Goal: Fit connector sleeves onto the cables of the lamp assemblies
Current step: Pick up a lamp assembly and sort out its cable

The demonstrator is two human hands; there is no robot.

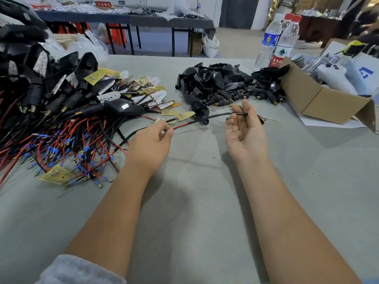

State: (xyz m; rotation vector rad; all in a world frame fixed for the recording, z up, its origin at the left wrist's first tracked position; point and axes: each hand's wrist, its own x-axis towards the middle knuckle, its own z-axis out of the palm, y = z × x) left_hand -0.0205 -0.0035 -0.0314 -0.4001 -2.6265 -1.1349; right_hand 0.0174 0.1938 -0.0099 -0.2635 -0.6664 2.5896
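Grey cloth-covered worktop (194, 201) in a workshop. Left hand (149, 144), knuckles up, pinches a red and black cable (182, 125) between thumb and forefinger. Right hand (245, 132), palm up, fingers loosely curled, holds the far end of a black cable (217, 115) at its fingertips. Both cables run just above the worktop. Heap of wired lamp assemblies (51, 103) at left; pile of black housings (225, 83) behind; cardboard box (328, 99) and two water bottles (276, 44) at right.

Left: wired lamp assemblies (61, 111) heaped on worktop (194, 201);
Centre-back: housings (221, 83);
Right: box (328, 99); bottles (276, 42) seemingly behind.
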